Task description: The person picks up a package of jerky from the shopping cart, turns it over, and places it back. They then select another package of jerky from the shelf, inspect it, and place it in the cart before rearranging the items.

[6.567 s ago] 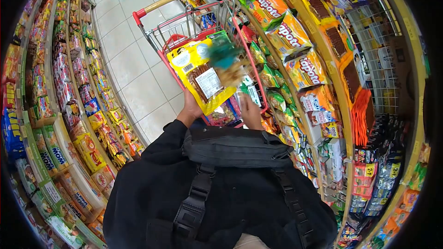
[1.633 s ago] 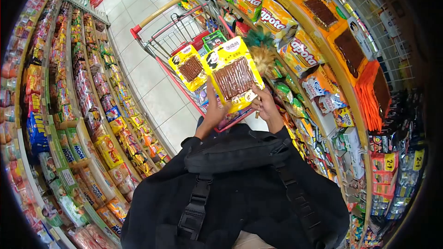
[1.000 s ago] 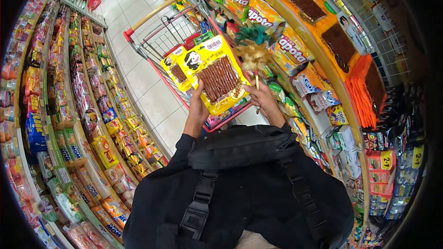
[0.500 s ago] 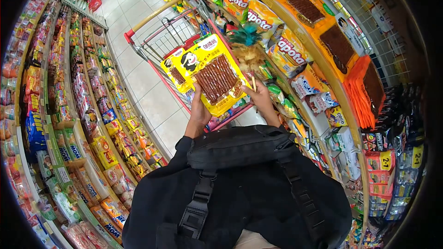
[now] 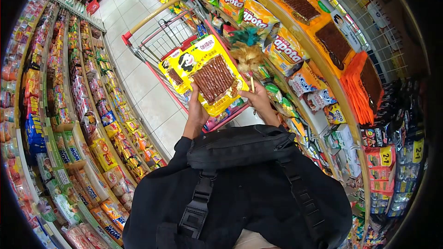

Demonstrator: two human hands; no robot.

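A large yellow snack packet (image 5: 214, 79), printed with dark brown strips and a cartoon face, is held tilted in front of me. My left hand (image 5: 197, 114) grips its lower left edge, thumb on the front. On its right side my right hand (image 5: 260, 100) pinches the lower corner. A thin stick beside those fingers appears to be the handle of a feather duster (image 5: 247, 48) with teal and tan feathers; its hold is partly hidden. Behind the packet's left edge shows a smaller-looking yellow packet (image 5: 170, 70); what supports it is hidden.
A shopping cart (image 5: 159, 20) with a red-ended handle stands just beyond the packet. Shelves of small snacks (image 5: 99, 106) curve along the left. On the right, shelves hold chip bags (image 5: 286, 50), orange packets (image 5: 362, 90) and hanging goods. Tiled floor (image 5: 154, 103) runs between.
The view has shifted slightly, and the packet appears a little lower and to the left. Both hands keep the same grip on it.
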